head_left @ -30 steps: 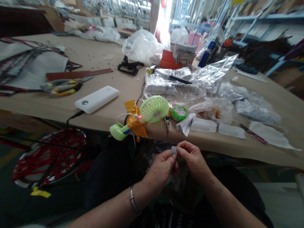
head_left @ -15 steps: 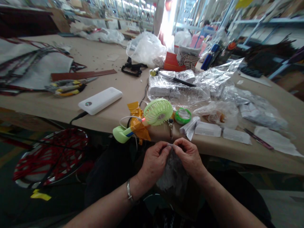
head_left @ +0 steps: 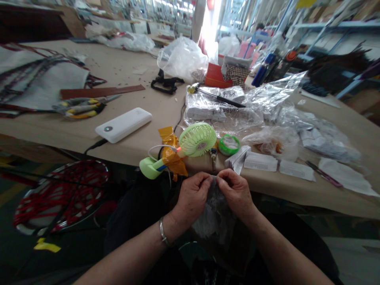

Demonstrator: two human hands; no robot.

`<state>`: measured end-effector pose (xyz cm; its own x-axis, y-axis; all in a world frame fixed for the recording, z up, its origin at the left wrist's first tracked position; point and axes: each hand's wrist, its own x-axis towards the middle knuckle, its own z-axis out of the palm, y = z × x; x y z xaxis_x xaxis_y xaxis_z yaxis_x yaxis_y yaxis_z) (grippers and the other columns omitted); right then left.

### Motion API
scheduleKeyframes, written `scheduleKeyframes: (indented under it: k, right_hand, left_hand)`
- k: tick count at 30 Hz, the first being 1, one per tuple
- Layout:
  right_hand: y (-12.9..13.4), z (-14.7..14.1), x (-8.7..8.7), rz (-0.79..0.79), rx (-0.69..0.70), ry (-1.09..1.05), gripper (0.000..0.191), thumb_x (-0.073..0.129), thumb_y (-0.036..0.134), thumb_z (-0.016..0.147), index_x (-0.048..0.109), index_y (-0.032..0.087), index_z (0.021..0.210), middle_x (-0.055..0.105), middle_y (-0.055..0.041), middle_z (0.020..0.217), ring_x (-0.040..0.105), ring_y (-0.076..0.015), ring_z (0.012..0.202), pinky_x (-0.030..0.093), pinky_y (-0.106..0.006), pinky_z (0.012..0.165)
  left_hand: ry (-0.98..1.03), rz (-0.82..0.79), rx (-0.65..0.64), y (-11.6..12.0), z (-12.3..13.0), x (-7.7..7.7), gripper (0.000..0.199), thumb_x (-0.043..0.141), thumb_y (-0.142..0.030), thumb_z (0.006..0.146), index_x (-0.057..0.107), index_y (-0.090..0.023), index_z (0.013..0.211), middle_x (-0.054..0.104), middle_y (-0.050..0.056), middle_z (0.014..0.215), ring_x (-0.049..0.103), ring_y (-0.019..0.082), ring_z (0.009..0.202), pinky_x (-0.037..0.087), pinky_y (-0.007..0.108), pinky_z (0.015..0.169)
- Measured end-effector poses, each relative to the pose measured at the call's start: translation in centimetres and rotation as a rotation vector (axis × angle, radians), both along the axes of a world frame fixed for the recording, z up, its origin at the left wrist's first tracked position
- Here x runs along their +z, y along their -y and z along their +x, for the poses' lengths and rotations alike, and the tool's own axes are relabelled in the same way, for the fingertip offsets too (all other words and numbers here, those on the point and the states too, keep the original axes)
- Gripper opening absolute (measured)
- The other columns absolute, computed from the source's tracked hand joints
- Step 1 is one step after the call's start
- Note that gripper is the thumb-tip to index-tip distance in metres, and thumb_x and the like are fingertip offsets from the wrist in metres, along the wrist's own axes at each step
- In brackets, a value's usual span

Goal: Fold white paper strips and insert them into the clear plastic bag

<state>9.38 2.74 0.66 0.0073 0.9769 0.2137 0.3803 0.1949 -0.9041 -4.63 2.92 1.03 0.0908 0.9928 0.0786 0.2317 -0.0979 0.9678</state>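
Observation:
At the table's front edge, my left hand and my right hand pinch the top of a thin, greyish see-through plastic bag. The bag hangs down between my wrists over my lap, and pale material shows dimly inside it. My thumbs and forefingers are closed, with a small gap between the two pinches. Just beyond my fingertips, a thin pen-like metal tip points down at the table edge. Near it sits a small round green tub with white stuff inside.
A green fan is fixed with orange tape at the edge. A white power bank, pliers, a hammer, paper labels and a knife lie on the table. A stool with red straps stands left.
Both hands have risen slightly, and their fingertips have parted a little at the bag's top. The bag stays pinched. The view has shifted slightly.

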Motion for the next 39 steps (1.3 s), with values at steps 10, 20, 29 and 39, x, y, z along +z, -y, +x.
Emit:
scheduleKeyframes:
  k: [10,20,29,39]
  right_hand:
    - [-0.2,-0.1,-0.3,0.043,-0.016,0.034,0.008,0.053,0.02,0.079,0.057,0.017,0.073,0.052,0.004,0.063,0.047,-0.0093,0.059,0.039,-0.019,0.058]
    - [0.1,-0.2,-0.5,0.038,-0.011,-0.007,0.009,0.054,0.022,0.081,0.058,0.017,0.075,0.054,0.0033,0.065,0.049,-0.0097,0.061,0.04,-0.02,0.059]
    - [3.1,3.0,0.9,0.125,0.045,0.189,0.009,0.056,0.023,0.084,0.06,0.02,0.091,0.062,0.0002,0.077,0.059,-0.0124,0.069,0.047,-0.022,0.065]
    - [0.2,6.7,-0.5,0.474,-0.126,0.912,0.029,0.054,0.02,0.084,0.059,0.016,0.112,0.061,-0.0104,0.11,0.05,-0.0272,0.109,0.04,-0.044,0.093]
  left_hand:
    - [0.037,-0.02,0.012,-0.5,0.2,-0.7,0.017,0.052,-0.023,0.08,0.065,-0.015,0.073,0.059,-0.002,0.063,0.05,0.009,0.059,0.039,0.017,0.057]
    - [0.071,-0.033,0.009,-0.2,0.1,-0.3,0.018,0.052,-0.025,0.08,0.064,-0.015,0.071,0.058,-0.002,0.062,0.048,0.009,0.059,0.039,0.018,0.057]
    - [0.05,-0.156,-0.035,1.8,-0.9,-1.0,0.022,0.051,-0.029,0.08,0.065,-0.016,0.07,0.061,-0.001,0.062,0.053,0.011,0.059,0.042,0.02,0.056]
    - [-0.077,-0.285,-0.006,2.0,-0.9,-4.6,0.021,0.058,-0.026,0.071,0.071,-0.019,0.086,0.072,0.005,0.09,0.064,0.021,0.086,0.046,0.03,0.08]
